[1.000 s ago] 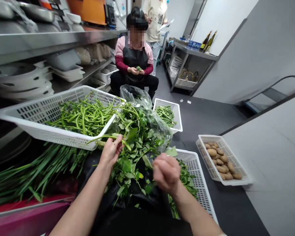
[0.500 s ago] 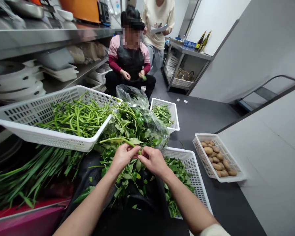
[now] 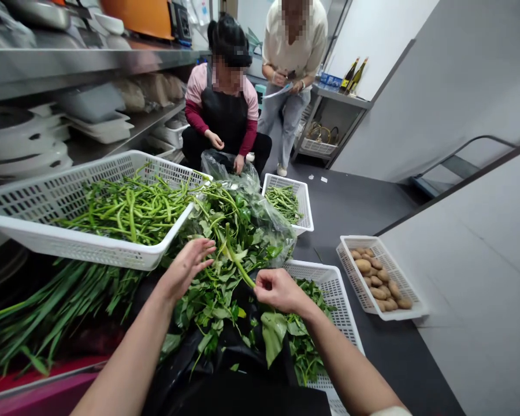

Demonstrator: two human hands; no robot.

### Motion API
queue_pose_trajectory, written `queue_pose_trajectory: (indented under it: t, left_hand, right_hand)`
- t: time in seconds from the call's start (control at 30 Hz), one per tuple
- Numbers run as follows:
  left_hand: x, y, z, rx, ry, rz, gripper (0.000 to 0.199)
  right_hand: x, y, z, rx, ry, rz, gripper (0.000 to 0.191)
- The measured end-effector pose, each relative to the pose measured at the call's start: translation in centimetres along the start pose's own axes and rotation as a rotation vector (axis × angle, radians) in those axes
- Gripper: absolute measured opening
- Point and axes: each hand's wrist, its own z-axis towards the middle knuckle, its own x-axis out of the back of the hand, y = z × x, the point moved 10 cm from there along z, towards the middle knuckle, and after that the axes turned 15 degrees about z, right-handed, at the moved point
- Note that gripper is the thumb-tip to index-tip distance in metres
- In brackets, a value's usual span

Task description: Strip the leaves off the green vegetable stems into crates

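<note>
My right hand (image 3: 279, 290) is closed, pinching the near end of a thick green stem (image 3: 241, 270) that slants up and away to the left. A broad leaf (image 3: 273, 337) hangs just below that hand. My left hand (image 3: 189, 267) is off the stem, its fingers stretched apart with nothing in them. Both hands are over a heap of leafy greens (image 3: 225, 289), which spills out of a clear plastic bag (image 3: 275, 216). At the left, a white basket (image 3: 112, 248) holds bare green stems (image 3: 132, 208). Loose leaves (image 3: 307, 341) fill another white basket (image 3: 346, 315) beside my right forearm.
Long green leaves like scallions or chives (image 3: 69, 312) lie at the left. A small basket of green beans (image 3: 283, 202) and a basket of potatoes (image 3: 377, 280) are on the floor. One person (image 3: 225, 98) sits opposite; another (image 3: 292, 69) stands behind with papers. Metal shelves (image 3: 86, 60) run along the left.
My left hand has let go of the stem and moved left, opening. My right hand still grips it, a little lower. The seated person's hand has dropped to the bag; the standing person has come nearer.
</note>
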Motion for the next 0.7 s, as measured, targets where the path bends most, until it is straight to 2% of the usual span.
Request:
queue_pose_trajectory:
  t: [0.07,0.13,0.17,0.23,0.3,0.37,0.47,0.53,0.6,0.67,0.7]
  left_hand:
    - [-2.8,1.6,-1.0,-0.061,-0.176,0.138,0.043]
    - [-5.1,2.8,-2.1,-0.139,-0.329,0.376,0.029]
    - [-5.9,3.2,-2.4,-0.181,-0.39,0.489,0.023]
    - [-6.1,3.8,-2.6,-0.246,-0.451,0.649,0.023]
    - [-4.9,4.3,-2.0,-0.267,-0.463,0.7,0.027]
    - [-2.7,4.9,-0.9,-0.259,-0.422,0.666,0.027]
    - [1.5,5.8,0.5,-0.226,-0.234,0.534,0.026]
    - [2.1,5.1,0.4,-0.173,-0.177,0.508,0.024]
    - [0.0,3.7,-0.7,-0.164,-0.217,0.559,0.023]
    - [-3.4,2.7,-2.2,-0.234,-0.265,0.612,0.029]
    - [-5.0,2.3,-2.9,-0.261,-0.279,0.626,0.024]
  right_hand:
    - [-0.3,-0.5,0.0,0.019,-0.009,-0.073,0.013]
    - [-0.8,-0.8,-0.1,0.038,-0.051,-0.124,0.012]
    - [-1.0,-0.7,-0.2,0.047,-0.083,-0.137,0.012]
    - [-1.2,-0.2,-0.4,0.044,-0.146,-0.112,0.013]
    - [-0.8,0.7,-0.5,0.013,-0.185,-0.015,0.012]
    - [-0.4,1.8,-0.7,-0.034,-0.234,0.12,0.012]
    - [-0.2,3.4,-0.9,-0.121,-0.287,0.329,0.018]
    - [0.1,4.1,-0.7,-0.16,-0.236,0.459,0.027]
    - [-0.1,4.2,-0.2,-0.147,-0.171,0.554,0.033]
    - [-1.0,3.8,0.2,-0.108,-0.149,0.605,0.037]
    - [-1.6,3.5,0.4,-0.089,-0.152,0.611,0.038]
